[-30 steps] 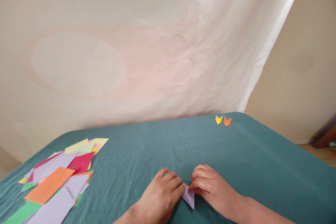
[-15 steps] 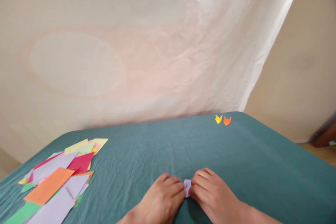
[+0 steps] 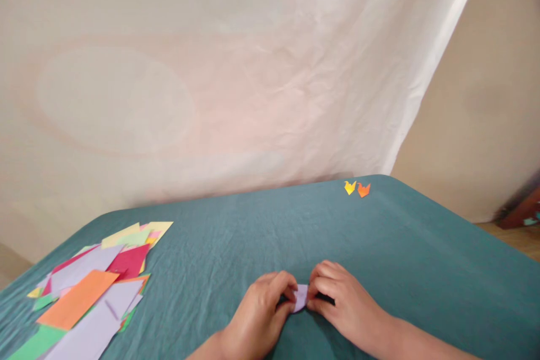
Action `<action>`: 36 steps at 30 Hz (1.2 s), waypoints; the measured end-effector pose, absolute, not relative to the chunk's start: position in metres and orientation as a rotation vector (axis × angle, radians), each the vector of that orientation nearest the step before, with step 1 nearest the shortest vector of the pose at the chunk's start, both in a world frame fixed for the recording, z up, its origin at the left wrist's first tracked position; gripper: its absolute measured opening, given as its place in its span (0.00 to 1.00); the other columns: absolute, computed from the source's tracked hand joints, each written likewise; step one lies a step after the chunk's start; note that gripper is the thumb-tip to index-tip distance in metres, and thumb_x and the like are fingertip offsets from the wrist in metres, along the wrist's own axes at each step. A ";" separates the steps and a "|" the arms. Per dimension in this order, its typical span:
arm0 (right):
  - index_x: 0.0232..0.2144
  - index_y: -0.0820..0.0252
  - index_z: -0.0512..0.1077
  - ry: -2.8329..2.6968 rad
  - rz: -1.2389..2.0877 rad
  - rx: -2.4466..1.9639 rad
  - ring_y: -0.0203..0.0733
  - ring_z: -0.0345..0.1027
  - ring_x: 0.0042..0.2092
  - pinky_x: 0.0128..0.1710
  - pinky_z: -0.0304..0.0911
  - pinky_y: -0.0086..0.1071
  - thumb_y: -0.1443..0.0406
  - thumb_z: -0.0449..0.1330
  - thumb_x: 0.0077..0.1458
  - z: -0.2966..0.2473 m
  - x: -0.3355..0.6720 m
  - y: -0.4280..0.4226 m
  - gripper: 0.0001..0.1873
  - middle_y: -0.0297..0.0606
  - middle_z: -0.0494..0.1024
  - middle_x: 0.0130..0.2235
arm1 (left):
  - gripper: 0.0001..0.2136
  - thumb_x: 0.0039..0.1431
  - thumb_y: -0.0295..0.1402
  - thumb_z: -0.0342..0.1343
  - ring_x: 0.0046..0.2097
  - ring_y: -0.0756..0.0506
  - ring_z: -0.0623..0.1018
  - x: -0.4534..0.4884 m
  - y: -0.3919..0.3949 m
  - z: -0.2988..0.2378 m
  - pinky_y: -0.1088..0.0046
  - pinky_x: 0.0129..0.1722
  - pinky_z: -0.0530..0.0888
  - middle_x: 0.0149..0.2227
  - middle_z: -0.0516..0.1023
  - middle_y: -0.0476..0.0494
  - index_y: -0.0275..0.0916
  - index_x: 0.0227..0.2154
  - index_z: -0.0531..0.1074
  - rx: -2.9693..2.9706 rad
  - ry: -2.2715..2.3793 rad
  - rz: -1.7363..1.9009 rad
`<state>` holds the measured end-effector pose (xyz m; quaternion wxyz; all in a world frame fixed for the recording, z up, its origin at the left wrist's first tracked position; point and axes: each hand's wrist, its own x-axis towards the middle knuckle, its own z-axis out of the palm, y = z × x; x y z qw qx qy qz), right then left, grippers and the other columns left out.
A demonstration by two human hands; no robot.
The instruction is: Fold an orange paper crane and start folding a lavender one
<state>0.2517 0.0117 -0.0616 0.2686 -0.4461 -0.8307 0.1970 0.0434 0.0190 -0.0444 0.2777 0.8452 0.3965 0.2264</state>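
A small piece of lilac paper (image 3: 300, 298) spans the gap between my two hands, low in the middle of the view. My left hand (image 3: 264, 312) pinches its left side between thumb and bent fingers. On the opposite side, my right hand (image 3: 343, 301) is closed on the paper's right edge, thumb below and fingers above. The paper looks curved along its lower edge; its folds are mostly covered by my fingers.
Loose coloured paper sheets (image 3: 78, 298) lie in an overlapping pile on the left of the green cloth-covered table (image 3: 236, 242). Near the far right edge sit a yellow folded paper figure (image 3: 350, 188) and an orange one (image 3: 363, 190). A pale hanging sheet (image 3: 253, 95) rises behind.
My fingers have lifted and curled from lying flatter over the lilac paper into pinches at its sides. More of the paper shows between them. The view has shifted slightly.
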 end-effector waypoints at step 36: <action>0.25 0.57 0.72 -2.076 0.500 -1.466 0.41 0.64 0.38 0.38 0.53 0.33 0.71 0.64 0.50 -0.061 0.242 0.010 0.06 0.31 0.72 0.31 | 0.08 0.59 0.21 0.50 0.42 0.46 0.72 0.052 0.020 -0.048 0.71 0.42 0.67 0.38 0.74 0.44 0.38 0.31 0.73 2.367 1.064 0.622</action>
